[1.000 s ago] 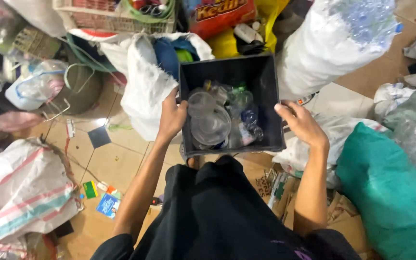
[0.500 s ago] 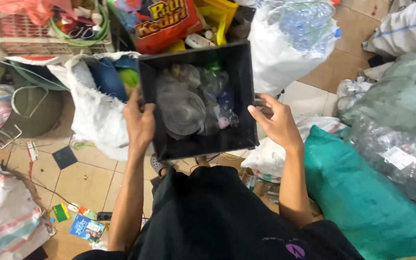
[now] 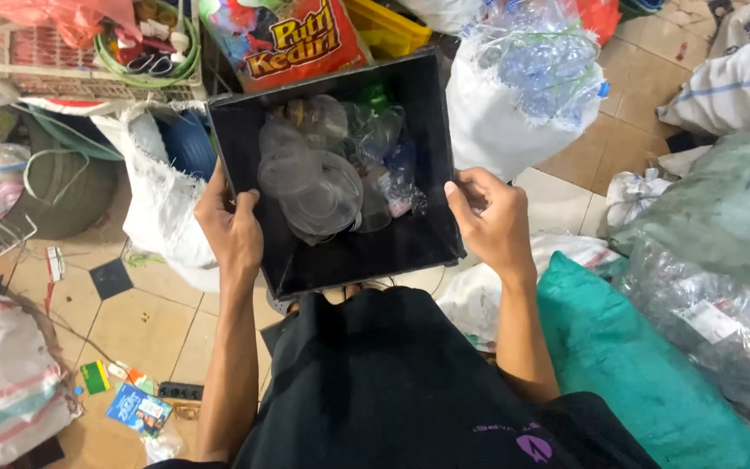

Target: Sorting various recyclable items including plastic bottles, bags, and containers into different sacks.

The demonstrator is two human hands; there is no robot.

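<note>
I hold a black rectangular plastic bin (image 3: 366, 256) in front of me with both hands. My left hand (image 3: 232, 227) grips its left wall, thumb inside the rim. My right hand (image 3: 490, 221) clasps the right wall. Inside the bin lie several clear plastic cups and lids (image 3: 314, 178), crumpled clear bottles (image 3: 392, 165) and a green piece at the far end. My black-clothed lap is below the bin.
A white sack of clear bottles (image 3: 523, 87) stands right of the bin, a teal sack (image 3: 635, 365) and a grey sack (image 3: 722, 226) further right. A white sack (image 3: 154, 204) and white basket (image 3: 71, 52) lie left. Litter dots the tiled floor (image 3: 132, 321).
The bin has shifted up and leftward in view, then sits more centred and closer now. Both hands keep the same grip on its side walls.
</note>
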